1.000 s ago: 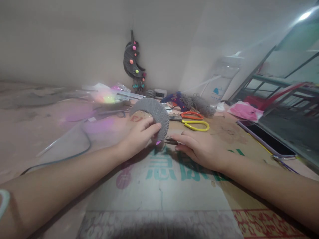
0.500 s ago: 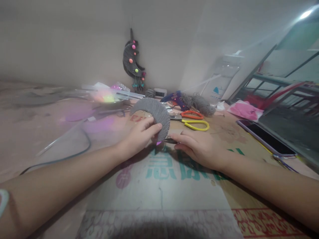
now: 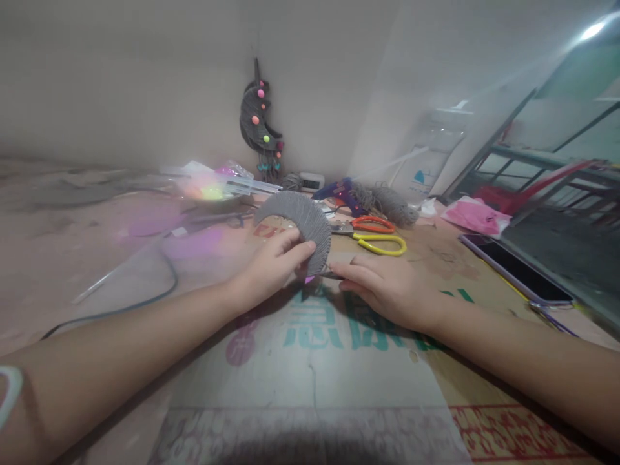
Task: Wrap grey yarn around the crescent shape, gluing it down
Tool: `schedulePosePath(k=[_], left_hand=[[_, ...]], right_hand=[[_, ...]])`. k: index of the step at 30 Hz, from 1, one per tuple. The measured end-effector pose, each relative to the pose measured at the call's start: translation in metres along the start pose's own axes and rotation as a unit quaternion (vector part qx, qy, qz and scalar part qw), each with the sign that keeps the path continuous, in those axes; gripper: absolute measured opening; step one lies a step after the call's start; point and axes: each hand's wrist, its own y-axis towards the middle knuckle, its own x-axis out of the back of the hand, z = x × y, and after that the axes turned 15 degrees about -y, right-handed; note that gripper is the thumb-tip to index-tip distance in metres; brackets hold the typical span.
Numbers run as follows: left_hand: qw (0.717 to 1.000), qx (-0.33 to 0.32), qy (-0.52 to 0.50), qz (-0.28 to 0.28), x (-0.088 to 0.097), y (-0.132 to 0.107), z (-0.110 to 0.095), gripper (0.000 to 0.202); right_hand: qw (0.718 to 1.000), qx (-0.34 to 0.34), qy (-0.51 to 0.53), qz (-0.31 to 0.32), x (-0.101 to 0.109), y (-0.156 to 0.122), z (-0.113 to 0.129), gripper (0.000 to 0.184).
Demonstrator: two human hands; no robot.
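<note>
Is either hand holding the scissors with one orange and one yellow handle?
No, those scissors lie beyond the right hand, while the left hand grips a grey, yarn-wrapped crescent.

You have a low path towards you over the printed sheet [image 3: 310,381]. Beyond your right hand [image 3: 387,284], scissors [image 3: 359,237] obstruct forward reach; glue gun [image 3: 340,190] and yarn [image 3: 398,205] stand behind. Phone [image 3: 518,268] limits rightward passage.

My left hand [image 3: 276,258]: thumb on top, I grip the gray crescent [image 3: 317,226].
My right hand [image 3: 387,284]: I hold a dark tool [image 3: 331,275] at its lower end.
Scissors [image 3: 362,237]: just beyond.
Wall [image 3: 145,97]: decorated crescent [image 3: 250,123] hanging.
</note>
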Motion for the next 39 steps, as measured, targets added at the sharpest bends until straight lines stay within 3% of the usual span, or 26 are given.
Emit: schedulePosePath(k=[5,39], left_hand=[[1.0,-0.002,0.005,-0.006,0.0011,0.0,0.0,0.028],[0.999,0.012,0.006,0.029,0.0002,-0.0014,-0.0015,0.03]], right_hand=[[0.999,0.004,0.012,-0.037,0.0015,0.0014,0.0025,0.028],[0.999,-0.014,0.038,0.008,-0.0018,0.0022,0.0046,0.029]])
